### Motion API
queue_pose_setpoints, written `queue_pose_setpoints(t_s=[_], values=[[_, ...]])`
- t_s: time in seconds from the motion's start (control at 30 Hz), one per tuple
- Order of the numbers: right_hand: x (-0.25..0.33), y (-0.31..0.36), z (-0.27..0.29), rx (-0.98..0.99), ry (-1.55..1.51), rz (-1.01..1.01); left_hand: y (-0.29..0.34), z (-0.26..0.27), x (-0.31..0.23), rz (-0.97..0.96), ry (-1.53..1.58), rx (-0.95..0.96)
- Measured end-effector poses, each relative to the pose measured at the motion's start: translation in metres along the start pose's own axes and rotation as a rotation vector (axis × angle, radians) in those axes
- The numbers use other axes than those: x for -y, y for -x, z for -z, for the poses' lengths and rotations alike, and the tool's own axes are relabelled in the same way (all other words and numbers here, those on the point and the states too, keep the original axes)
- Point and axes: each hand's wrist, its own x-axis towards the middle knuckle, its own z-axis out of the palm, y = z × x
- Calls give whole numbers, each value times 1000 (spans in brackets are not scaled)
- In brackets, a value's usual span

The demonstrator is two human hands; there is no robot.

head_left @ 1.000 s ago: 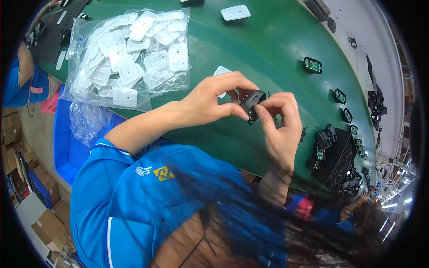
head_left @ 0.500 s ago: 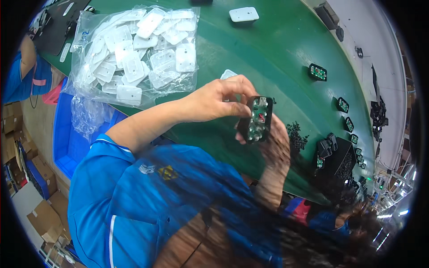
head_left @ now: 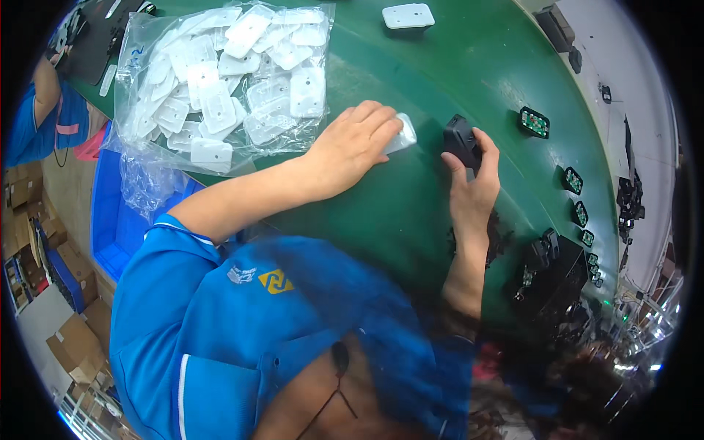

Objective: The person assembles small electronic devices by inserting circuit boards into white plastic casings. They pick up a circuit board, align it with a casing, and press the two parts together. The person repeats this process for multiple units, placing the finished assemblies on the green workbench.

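My right hand (head_left: pixel 475 172) grips a black plastic housing (head_left: pixel 460 139) between thumb and fingers, tipped so that its open side with the circuit board is turned out of sight. To the left of it, my left hand (head_left: pixel 357 143) reaches over a small white plastic cover (head_left: pixel 402 135). Thumb and fingers close on the cover's left part and hide it. A clear plastic bag (head_left: pixel 246 150) full of similar white covers (head_left: pixel 218 103) lies to the left of my left hand.
At the far side of the green table (head_left: pixel 433 70) sits a housing topped with a white cover (head_left: pixel 408 16). Several open black housings with green boards (head_left: pixel 534 123) line the right edge. Small black parts (head_left: pixel 499 238) and a black box (head_left: pixel 561 268) lie right. A blue bin (head_left: pixel 110 249) stands left.
My hands have moved apart. The left let go of the housing and came down on the white cover; the right carried the housing rightward and turned its board side away.
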Motion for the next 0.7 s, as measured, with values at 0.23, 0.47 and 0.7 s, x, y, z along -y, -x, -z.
queue_pose_setpoints(t_s=[0.23,0.47,0.7], values=[[25,-6,-3,103,36,157,-7,-1,27,9,436,55],[29,-9,-18,210,6,233,3,22,30,-33,513,1],[30,-9,-25,276,96,267,14,16,38,-97,321,124]])
